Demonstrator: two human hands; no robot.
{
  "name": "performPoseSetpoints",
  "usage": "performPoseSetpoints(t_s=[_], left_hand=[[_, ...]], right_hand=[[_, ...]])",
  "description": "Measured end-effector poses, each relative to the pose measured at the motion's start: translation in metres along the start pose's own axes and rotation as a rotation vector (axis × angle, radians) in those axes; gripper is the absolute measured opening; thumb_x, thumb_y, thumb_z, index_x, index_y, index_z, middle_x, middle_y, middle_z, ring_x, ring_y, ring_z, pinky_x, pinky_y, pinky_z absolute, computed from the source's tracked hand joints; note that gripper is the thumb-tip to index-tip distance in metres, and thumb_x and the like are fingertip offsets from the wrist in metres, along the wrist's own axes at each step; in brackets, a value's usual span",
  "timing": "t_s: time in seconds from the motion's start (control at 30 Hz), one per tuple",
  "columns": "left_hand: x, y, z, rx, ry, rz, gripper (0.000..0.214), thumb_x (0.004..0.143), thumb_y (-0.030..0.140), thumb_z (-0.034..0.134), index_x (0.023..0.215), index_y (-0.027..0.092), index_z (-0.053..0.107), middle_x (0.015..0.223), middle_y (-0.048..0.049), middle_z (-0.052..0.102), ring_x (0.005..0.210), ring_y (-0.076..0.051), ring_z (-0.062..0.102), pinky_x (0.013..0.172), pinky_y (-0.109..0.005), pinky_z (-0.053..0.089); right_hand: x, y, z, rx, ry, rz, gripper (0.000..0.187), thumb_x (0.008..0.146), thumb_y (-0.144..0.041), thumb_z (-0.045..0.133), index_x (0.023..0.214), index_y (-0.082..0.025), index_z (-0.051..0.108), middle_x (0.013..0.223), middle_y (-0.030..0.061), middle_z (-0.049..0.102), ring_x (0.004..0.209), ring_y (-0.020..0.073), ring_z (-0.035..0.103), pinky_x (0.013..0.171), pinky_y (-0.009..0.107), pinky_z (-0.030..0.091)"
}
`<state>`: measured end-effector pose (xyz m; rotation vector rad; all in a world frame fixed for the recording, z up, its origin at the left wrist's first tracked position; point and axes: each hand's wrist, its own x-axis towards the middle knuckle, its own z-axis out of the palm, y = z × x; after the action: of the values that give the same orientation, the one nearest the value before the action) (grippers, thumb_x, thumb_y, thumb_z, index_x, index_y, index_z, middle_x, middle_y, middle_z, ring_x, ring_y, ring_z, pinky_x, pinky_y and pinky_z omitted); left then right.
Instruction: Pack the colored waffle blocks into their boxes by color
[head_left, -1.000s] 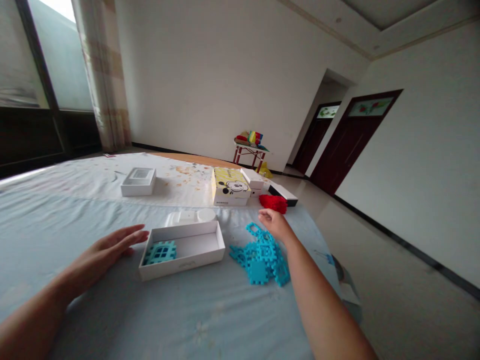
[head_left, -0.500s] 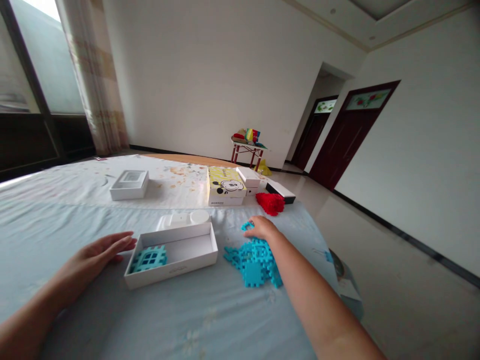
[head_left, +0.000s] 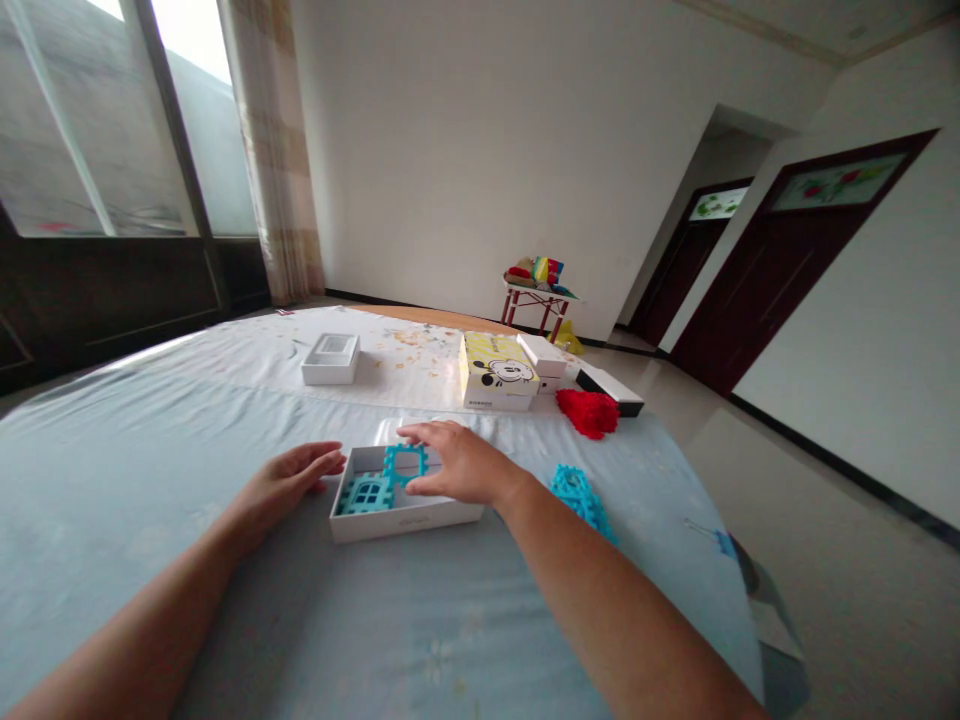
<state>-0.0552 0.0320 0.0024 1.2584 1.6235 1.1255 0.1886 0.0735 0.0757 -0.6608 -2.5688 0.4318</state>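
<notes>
My right hand [head_left: 466, 464] pinches a blue open-square building block [head_left: 389, 466] between thumb and fingers, over a shallow white box [head_left: 409, 524]. Inside the box's left end lies a blue-green window-shaped building block [head_left: 355, 497]. The held block's lower left overlaps that one in view; whether they touch I cannot tell. My left hand [head_left: 298, 470] rests at the box's left end, fingers stretched out and holding nothing. To the right of the box is a pile of blue building blocks [head_left: 577, 492], partly hidden by my right forearm.
Behind the box a white object [head_left: 386, 432] is mostly hidden. Farther back stand a small white box [head_left: 330, 362], a yellow-and-white cartoon box [head_left: 498, 372], a white box [head_left: 543, 352], a red fuzzy item [head_left: 589, 412] and a black-and-white box [head_left: 613, 390]. The table edge curves at right.
My right hand has moved left from the blue pile to above the white box, carrying the open-square block. My left hand stays by the box's left end. The camera view has turned left.
</notes>
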Motion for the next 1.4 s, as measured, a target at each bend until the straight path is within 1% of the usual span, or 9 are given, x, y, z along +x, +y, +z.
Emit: performPoseSetpoints(t_s=[0.2, 0.37, 0.57, 0.7, 0.83, 0.93, 1.07, 1.2, 1.4], left_hand=[[-0.003, 0.000, 0.001, -0.079, 0.031, 0.062, 0.061, 0.062, 0.058, 0.062, 0.105, 0.014, 0.059, 0.092, -0.0099, 0.071, 0.084, -0.023, 0.066, 0.072, -0.030, 0.051], [0.000, -0.005, 0.000, -0.079, 0.005, 0.047, 0.060, 0.065, 0.058, 0.060, 0.107, 0.015, 0.058, 0.094, -0.0096, 0.071, 0.083, -0.023, 0.066, 0.072, -0.032, 0.052], [0.003, -0.008, -0.003, -0.042, -0.029, 0.012, 0.062, 0.067, 0.058, 0.057, 0.113, 0.017, 0.055, 0.100, -0.0101, 0.069, 0.085, -0.023, 0.066, 0.073, -0.031, 0.053], [-0.001, 0.000, -0.004, -0.040, -0.083, -0.057, 0.066, 0.067, 0.058, 0.057, 0.119, 0.018, 0.049, 0.107, -0.0112, 0.067, 0.091, -0.025, 0.065, 0.069, -0.028, 0.054], [-0.005, 0.009, -0.001, -0.034, -0.061, -0.091, 0.070, 0.061, 0.061, 0.061, 0.117, 0.019, 0.051, 0.100, -0.0094, 0.070, 0.089, -0.026, 0.066, 0.064, -0.029, 0.055], [-0.008, 0.016, 0.003, -0.025, -0.015, -0.084, 0.073, 0.051, 0.063, 0.066, 0.109, 0.018, 0.057, 0.093, -0.0081, 0.072, 0.087, -0.027, 0.066, 0.063, -0.030, 0.055], [-0.007, 0.018, 0.003, -0.023, 0.026, -0.083, 0.074, 0.042, 0.066, 0.068, 0.100, 0.020, 0.061, 0.088, -0.0056, 0.073, 0.084, -0.027, 0.066, 0.063, -0.029, 0.055], [-0.005, 0.017, 0.001, -0.009, 0.038, -0.096, 0.074, 0.038, 0.066, 0.069, 0.096, 0.021, 0.064, 0.087, -0.0039, 0.073, 0.085, -0.025, 0.066, 0.062, -0.025, 0.054], [-0.008, 0.025, 0.005, 0.039, 0.054, -0.062, 0.072, 0.034, 0.070, 0.067, 0.088, 0.022, 0.066, 0.083, -0.0032, 0.074, 0.084, -0.026, 0.067, 0.066, -0.030, 0.056]], right_hand=[[0.030, -0.015, 0.034, 0.002, -0.146, 0.008, 0.060, 0.060, -0.034, 0.074, 0.115, -0.018, 0.055, 0.105, 0.0072, 0.064, 0.096, 0.0205, 0.059, 0.081, 0.029, 0.045], [0.025, -0.013, 0.035, 0.062, -0.110, 0.039, 0.058, 0.062, -0.038, 0.073, 0.114, -0.018, 0.056, 0.105, 0.0077, 0.064, 0.095, 0.0197, 0.059, 0.081, 0.028, 0.046], [-0.014, 0.004, -0.006, 0.165, 0.171, 0.152, 0.047, 0.075, -0.045, 0.060, 0.113, -0.018, 0.056, 0.107, 0.0088, 0.062, 0.092, 0.0167, 0.059, 0.079, 0.030, 0.047], [-0.062, 0.041, -0.042, 0.148, 0.340, 0.334, 0.040, 0.077, -0.041, 0.058, 0.110, -0.018, 0.057, 0.102, 0.0079, 0.065, 0.090, 0.0167, 0.061, 0.078, 0.031, 0.049], [-0.119, 0.082, -0.061, 0.023, 0.433, 0.609, 0.039, 0.075, -0.038, 0.060, 0.108, -0.017, 0.058, 0.104, 0.0103, 0.064, 0.092, 0.0201, 0.061, 0.080, 0.035, 0.048], [-0.154, 0.100, -0.063, -0.034, 0.387, 0.755, 0.048, 0.072, -0.044, 0.062, 0.111, -0.015, 0.056, 0.111, 0.0134, 0.061, 0.097, 0.0229, 0.059, 0.081, 0.036, 0.048], [-0.179, 0.102, -0.059, 0.021, 0.324, 0.785, 0.061, 0.068, -0.051, 0.063, 0.115, -0.014, 0.054, 0.115, 0.0144, 0.058, 0.104, 0.0246, 0.055, 0.086, 0.038, 0.044], [-0.182, 0.086, -0.060, 0.020, 0.275, 0.700, 0.063, 0.065, -0.053, 0.065, 0.115, -0.018, 0.055, 0.115, 0.0113, 0.057, 0.109, 0.0249, 0.051, 0.091, 0.039, 0.039], [-0.168, 0.044, -0.057, -0.096, -0.004, 0.441, 0.066, 0.055, -0.051, 0.074, 0.113, -0.026, 0.057, 0.116, 0.0058, 0.057, 0.116, 0.0248, 0.041, 0.099, 0.039, 0.027]])
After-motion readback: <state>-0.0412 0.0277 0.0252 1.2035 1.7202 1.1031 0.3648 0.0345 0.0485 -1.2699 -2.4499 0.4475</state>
